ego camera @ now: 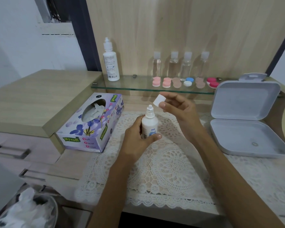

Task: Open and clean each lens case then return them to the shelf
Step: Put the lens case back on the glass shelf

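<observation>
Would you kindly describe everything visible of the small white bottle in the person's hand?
The small white bottle is opaque, plastic-looking, with a blue print low on its front and a threaded neck ending in a narrow dropper tip. It is uncapped; its white cap is pinched in the right hand, just above and apart. The left hand grips its body, holding it upright over the lace mat.

I see a purple floral tissue box (92, 122) at the left edge of a cream lace mat (171, 170), and a grey hinged box (243, 99) lying open on the right. Further back, a tall white dropper bottle (111, 63) and four clear capped bottles (173, 65) stand upright. At lower left I see drawers (10, 150) with metal handles and a plastic-lined bin (28, 211).
</observation>
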`<state>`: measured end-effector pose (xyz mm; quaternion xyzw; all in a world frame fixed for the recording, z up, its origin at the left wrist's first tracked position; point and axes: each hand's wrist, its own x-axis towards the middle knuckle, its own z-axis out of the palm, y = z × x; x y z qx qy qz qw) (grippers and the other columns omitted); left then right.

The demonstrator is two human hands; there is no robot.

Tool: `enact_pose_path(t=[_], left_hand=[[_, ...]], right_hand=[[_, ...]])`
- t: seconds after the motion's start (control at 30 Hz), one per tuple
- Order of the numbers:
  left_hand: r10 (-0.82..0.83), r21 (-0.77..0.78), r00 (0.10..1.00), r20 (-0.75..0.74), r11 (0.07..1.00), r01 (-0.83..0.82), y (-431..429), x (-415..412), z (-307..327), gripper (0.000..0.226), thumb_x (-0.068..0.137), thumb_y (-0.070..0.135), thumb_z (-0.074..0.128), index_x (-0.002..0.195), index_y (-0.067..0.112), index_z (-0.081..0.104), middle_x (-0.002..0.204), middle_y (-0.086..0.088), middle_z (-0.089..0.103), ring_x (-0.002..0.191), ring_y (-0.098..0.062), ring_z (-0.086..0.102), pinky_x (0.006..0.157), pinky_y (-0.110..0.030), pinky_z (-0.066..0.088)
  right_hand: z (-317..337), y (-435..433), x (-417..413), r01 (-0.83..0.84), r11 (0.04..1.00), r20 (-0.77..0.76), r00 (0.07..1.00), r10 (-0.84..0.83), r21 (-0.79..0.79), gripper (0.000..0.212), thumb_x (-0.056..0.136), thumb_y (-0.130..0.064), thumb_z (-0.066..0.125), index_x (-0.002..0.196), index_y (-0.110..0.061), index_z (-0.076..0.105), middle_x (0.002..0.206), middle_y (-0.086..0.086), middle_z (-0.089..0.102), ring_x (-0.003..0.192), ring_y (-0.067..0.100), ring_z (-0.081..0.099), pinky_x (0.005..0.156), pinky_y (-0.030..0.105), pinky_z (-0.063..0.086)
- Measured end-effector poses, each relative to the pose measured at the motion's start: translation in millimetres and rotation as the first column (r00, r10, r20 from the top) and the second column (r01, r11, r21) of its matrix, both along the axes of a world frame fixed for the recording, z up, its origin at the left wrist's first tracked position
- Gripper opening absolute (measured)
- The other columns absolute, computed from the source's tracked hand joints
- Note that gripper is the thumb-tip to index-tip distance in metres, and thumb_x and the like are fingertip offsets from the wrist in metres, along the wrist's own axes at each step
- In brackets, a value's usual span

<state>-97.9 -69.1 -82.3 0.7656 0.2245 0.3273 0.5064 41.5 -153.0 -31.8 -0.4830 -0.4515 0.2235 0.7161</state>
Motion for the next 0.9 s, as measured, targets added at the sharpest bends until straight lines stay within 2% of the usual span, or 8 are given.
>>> enact_pose_path(t=[0.17, 0.3, 0.37, 0.5, 0.6, 0.7, 0.8, 0.9], left_hand=[[0.0, 0.002, 1.0, -0.003, 1.0, 0.0, 1, 1, -1, 0.06, 0.072, 0.018, 0.081, 0.124, 0.022, 0.051, 0.11, 0.01, 0.065, 0.103, -0.006, 0.061, 0.087, -0.022, 0.051], [-0.001, -0.001, 1.0, -0.01, 1.0, 0.001, 2, 1, -1, 0.062, 0.072, 0.02, 0.081, 0.126, 0.024, 0.05, 0.111, 0.014, 0.064, 0.103, -0.003, 0.061, 0.089, -0.024, 0.051], [-0.001, -0.002, 1.0, -0.008, 1.0, 0.001, 1, 0, -1, 0.062, 0.073, 0.02, 0.081, 0.126, 0.025, 0.05, 0.111, 0.013, 0.064, 0.103, -0.003, 0.061, 0.089, -0.025, 0.051], [0.0, -0.002, 1.0, -0.002, 1.0, 0.0, 1, 0, -1, 0.061, 0.073, 0.019, 0.081, 0.125, 0.027, 0.05, 0.111, 0.012, 0.064, 0.103, -0.004, 0.062, 0.088, -0.025, 0.052], [-0.001, 0.002, 1.0, 0.002, 1.0, 0.001, 0, 0, 0, 0.061, 0.073, 0.018, 0.08, 0.125, 0.027, 0.049, 0.11, 0.011, 0.064, 0.102, -0.004, 0.062, 0.086, -0.023, 0.052], [0.006, 0.003, 1.0, -0.001, 1.0, -0.006, 0, 0, 1, 0.058, 0.073, 0.018, 0.081, 0.121, 0.031, 0.05, 0.107, 0.011, 0.064, 0.099, -0.002, 0.062, 0.083, -0.019, 0.051], [0.01, 0.004, 1.0, -0.003, 1.0, -0.01, -1, 0, 2, 0.059, 0.072, 0.018, 0.081, 0.113, 0.044, 0.047, 0.104, 0.016, 0.064, 0.096, 0.002, 0.062, 0.081, -0.016, 0.051], [0.011, 0.015, 1.0, -0.004, 1.0, -0.011, -1, 0, 1, 0.056, 0.073, 0.018, 0.081, 0.116, 0.037, 0.049, 0.103, 0.013, 0.065, 0.095, -0.002, 0.063, 0.082, -0.02, 0.052]], right_hand=[[9, 4, -8, -0.047, 0.999, 0.079, 0.996, 0.049, -0.023, 0.032, 0.081, -0.008, 0.069, 0.113, -0.01, 0.066, 0.095, -0.001, 0.069, 0.092, 0.012, 0.062, 0.084, 0.024, 0.05], [13, 6, -8, -0.055, 0.995, 0.181, 0.981, 0.068, -0.078, 0.031, 0.082, -0.009, 0.071, 0.112, -0.013, 0.068, 0.098, 0.004, 0.071, 0.093, 0.022, 0.064, 0.093, 0.045, 0.05], [13, 6, -7, -0.048, 0.995, 0.198, 0.978, 0.064, -0.085, 0.031, 0.081, -0.01, 0.072, 0.112, -0.014, 0.069, 0.096, 0.003, 0.071, 0.091, 0.022, 0.064, 0.093, 0.051, 0.048], [9, 5, -8, -0.017, 0.995, 0.21, 0.977, 0.036, -0.095, 0.03, 0.078, -0.007, 0.075, 0.107, -0.012, 0.071, 0.092, -0.001, 0.071, 0.082, 0.011, 0.062, 0.084, 0.038, 0.05], [4, 6, -11, 0.02, 0.997, 0.234, 0.972, -0.003, -0.071, 0.031, 0.075, -0.008, 0.077, 0.106, -0.011, 0.071, 0.096, 0.004, 0.072, 0.084, 0.013, 0.061, 0.08, 0.029, 0.049], [1, 9, -15, 0.055, 0.995, 0.236, 0.971, -0.035, -0.079, 0.031, 0.073, -0.011, 0.079, 0.103, -0.014, 0.071, 0.097, 0.005, 0.07, 0.084, 0.013, 0.061, 0.079, 0.029, 0.048], [-4, 11, -16, 0.073, 0.992, 0.23, 0.972, -0.048, -0.1, 0.032, 0.072, -0.014, 0.08, 0.102, -0.014, 0.068, 0.096, 0.005, 0.068, 0.086, 0.013, 0.059, 0.08, 0.033, 0.048], [-8, 11, -17, 0.018, 0.993, 0.211, 0.977, 0.008, -0.118, 0.037, 0.079, -0.021, 0.073, 0.114, -0.016, 0.065, 0.109, 0.004, 0.065, 0.101, 0.018, 0.059, 0.088, 0.033, 0.048]])
